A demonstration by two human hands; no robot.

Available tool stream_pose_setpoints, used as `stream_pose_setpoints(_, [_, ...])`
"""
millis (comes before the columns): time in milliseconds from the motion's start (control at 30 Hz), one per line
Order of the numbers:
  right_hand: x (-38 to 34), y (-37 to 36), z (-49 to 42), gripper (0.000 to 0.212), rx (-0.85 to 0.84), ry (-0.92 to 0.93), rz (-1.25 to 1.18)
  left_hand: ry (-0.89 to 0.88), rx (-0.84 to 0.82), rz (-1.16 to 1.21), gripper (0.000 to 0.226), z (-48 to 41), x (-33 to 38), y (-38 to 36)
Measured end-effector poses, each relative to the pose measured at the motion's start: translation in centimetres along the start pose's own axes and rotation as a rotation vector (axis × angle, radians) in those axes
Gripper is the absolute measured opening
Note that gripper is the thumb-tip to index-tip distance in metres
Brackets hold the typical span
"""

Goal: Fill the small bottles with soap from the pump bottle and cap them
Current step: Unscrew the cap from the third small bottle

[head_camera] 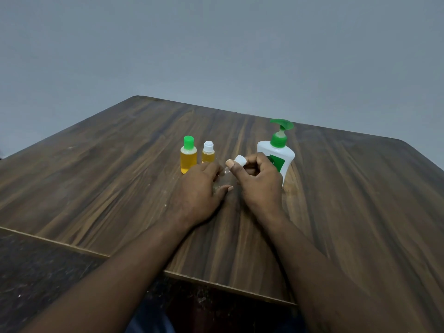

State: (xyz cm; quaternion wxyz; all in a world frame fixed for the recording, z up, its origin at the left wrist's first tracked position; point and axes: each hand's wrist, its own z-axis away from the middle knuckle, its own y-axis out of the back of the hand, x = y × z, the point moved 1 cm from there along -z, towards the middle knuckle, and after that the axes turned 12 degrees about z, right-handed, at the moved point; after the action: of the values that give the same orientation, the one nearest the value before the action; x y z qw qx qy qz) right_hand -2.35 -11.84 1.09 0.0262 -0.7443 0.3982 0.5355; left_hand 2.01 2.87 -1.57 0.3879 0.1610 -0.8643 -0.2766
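**Between my hands, a cap at the neck of the third bottle**

Just right of my left hand sits the clear small bottle. My left fingers and thumb curl round it low on the table, and most of it is hidden. It seems to lean up and to the right, so its neck points at my right hand. That hand pinches the white cap between thumb and fingertips, right at the top of the bottle. I cannot tell whether the cap is seated on the neck or just clear of it. I see no yellow through the bottle, so I judge it unfilled.

The pump bottle stands just behind my right hand, its spout turned left. My right hand is the nearer one for pressing it. The open neck would have to travel right and away from me to get under that spout. Left of my hands, the green-capped bottle and the white-capped bottle stand upright, full of yellow soap.
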Motion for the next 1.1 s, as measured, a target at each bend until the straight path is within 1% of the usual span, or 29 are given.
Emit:
stream_pose_setpoints(167, [0.35,-0.17,-0.45,0.015,-0.057,0.056,0.01,-0.003,-0.013,0.022,0.031,-0.13,0.12,0.16])
stream_pose_setpoints(267, [0.37,-0.03,-0.53,0.013,-0.15,0.118,-0.015,0.016,-0.058,0.1,0.025,-0.25,-0.27,0.26])
stream_pose_setpoints(367, [0.15,0.32,-0.17,0.021,-0.242,0.205,-0.052,0.041,-0.086,0.183,0.027,-0.37,-0.75,0.3])
stream_pose_setpoints(433, [0.09,0.41,-0.05,0.031,-0.288,0.2,-0.085,0.056,-0.063,0.176,0.025,-0.43,-0.76,0.29])
stream_pose_setpoints(467, [0.07,0.34,0.03,0.04,-0.297,0.184,-0.091,0.056,-0.051,0.175,0.023,-0.44,-0.68,0.3])
stream_pose_setpoints(500, [0.03,0.22,0.07,0.048,-0.278,0.17,-0.083,0.047,-0.041,0.178,0.022,-0.42,-0.57,0.33])
stream_pose_setpoints(533, [0.0,0.06,0.01,0.051,-0.229,0.158,-0.055,0.034,-0.034,0.186,0.021,-0.36,-0.34,0.43])
stream_pose_setpoints(567, [-0.04,-0.11,-0.08,0.048,-0.162,0.151,-0.024,0.024,-0.029,0.194,0.024,-0.3,-0.12,0.55])
stream_pose_setpoints(633, [-0.11,-0.27,-0.12,0.034,-0.03,0.173,0.033,0.013,-0.026,0.207,0.027,-0.21,-0.07,0.65])
stream_pose_setpoints(700, [-0.14,-0.28,-0.08,0.024,0.033,0.203,0.071,0.024,-0.027,0.187,0.027,-0.25,-0.26,0.55])
stream_pose_setpoints(767, [-0.1,-0.07,-0.03,0.021,-0.007,0.194,0.035,0.048,-0.026,0.168,0.026,-0.38,-0.5,0.41])
stream_pose_setpoints(867, [-0.32,0.21,0.04,0.034,-0.133,0.169,-0.106,0.068,-0.031,0.175,0.026,-0.44,-0.63,0.35])
stream_pose_setpoints(933, [-0.42,0.13,0.04,0.039,-0.099,0.155,-0.1,0.057,-0.033,0.175,0.025,-0.39,-0.67,0.35])
stream_pose_setpoints(1000, [-0.41,0.02,0.05,0.04,-0.009,0.124,-0.039,0.047,-0.027,0.178,0.026,-0.35,-0.77,0.32])
stream_pose_setpoints(1100, [-0.35,0.12,-0.04,0.03,0.073,0.139,0.043,0.051,-0.023,0.173,0.027,-0.35,-0.83,0.28])
